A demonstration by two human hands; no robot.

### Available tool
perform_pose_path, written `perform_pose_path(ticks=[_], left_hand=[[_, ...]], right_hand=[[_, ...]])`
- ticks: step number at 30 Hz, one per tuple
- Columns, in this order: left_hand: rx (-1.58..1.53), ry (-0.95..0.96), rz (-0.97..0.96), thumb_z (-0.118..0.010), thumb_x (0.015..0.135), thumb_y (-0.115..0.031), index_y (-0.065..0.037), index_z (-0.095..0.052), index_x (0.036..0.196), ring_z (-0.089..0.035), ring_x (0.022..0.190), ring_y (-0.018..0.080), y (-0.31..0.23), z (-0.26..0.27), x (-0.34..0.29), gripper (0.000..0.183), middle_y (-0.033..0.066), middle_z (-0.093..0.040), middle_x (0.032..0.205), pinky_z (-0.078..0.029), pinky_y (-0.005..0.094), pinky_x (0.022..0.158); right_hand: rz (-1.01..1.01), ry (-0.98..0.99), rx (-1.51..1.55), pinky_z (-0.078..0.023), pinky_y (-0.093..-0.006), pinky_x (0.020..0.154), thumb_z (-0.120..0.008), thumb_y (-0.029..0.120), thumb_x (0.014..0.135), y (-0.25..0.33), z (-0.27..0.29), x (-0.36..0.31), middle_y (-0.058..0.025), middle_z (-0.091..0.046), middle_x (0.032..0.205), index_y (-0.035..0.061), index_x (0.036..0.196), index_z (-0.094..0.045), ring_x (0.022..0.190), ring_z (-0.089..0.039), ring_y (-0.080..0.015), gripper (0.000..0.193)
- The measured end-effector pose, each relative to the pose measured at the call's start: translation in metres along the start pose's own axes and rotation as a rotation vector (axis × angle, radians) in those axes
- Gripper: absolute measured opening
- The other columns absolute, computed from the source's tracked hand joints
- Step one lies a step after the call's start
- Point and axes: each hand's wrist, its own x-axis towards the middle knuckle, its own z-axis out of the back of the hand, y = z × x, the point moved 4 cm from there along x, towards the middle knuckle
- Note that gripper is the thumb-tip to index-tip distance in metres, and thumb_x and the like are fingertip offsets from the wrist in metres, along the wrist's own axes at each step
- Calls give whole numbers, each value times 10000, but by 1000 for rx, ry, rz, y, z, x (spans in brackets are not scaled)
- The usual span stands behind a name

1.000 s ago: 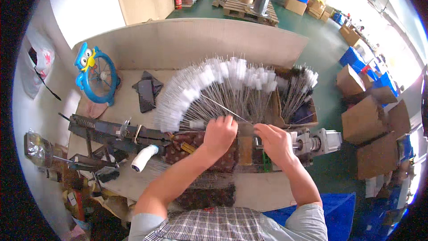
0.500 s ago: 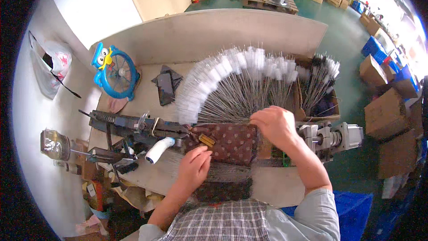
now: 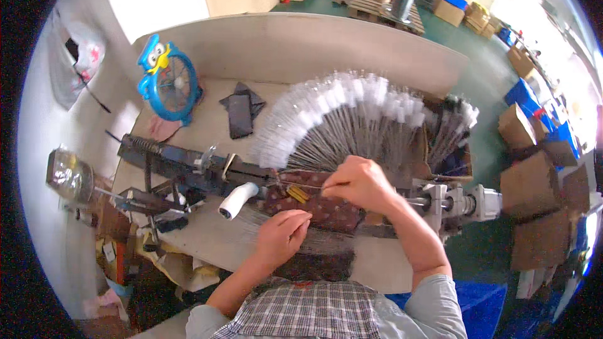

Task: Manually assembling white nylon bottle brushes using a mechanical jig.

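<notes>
My right hand (image 3: 363,183) is closed in a pinch above a brown dotted cloth (image 3: 333,211). A thin wire (image 3: 308,184) runs from its fingertips leftward to the black bench fixture (image 3: 188,166). My left hand (image 3: 284,236) rests by the cloth's near left edge, its fingers pressed together; what they hold, if anything, is hidden. Just beyond it lies a small yellow brass-coloured piece (image 3: 298,194). Behind the cloth, a wide fan of wire-stemmed brushes (image 3: 342,94) with white bristle heads spreads out. To the left of the cloth is a white handle (image 3: 238,200).
A silver motorised unit (image 3: 452,204) stands at the right end of the bench. Dark-tipped brushes (image 3: 449,129) fill a carton beside the fan. A phone (image 3: 240,116), a blue cartoon fan (image 3: 169,85) and a lamp-like clear cover (image 3: 69,176) are on the left. Cartons (image 3: 534,182) are stacked at right.
My right hand has moved left from the brush stems to over the cloth, with a thin wire now at its fingertips. The left hand stays near the cloth's edge. The view has tilted slightly.
</notes>
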Motion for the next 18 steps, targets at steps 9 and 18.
perform_pose_path(ticks=[9,18], left_hand=[[-846,-253,923,-520,906,-334,4,-622,925,-619,716,180,76,32,-45,354,98,-653,892,-498,308,642],[-186,46,628,-653,804,-340,13,-661,667,-566,546,118,72,10,-4,378,41,-617,575,-429,255,517]], right_hand=[[80,-202,-32,-481,-338,698,-659,193,702,17,-72,46,-24,-627,707,106,729,-683,762,-574,-217,94],[23,-160,-128,-479,-336,696,-656,213,691,25,-68,48,-22,-630,717,100,716,-680,768,-572,-218,118]])
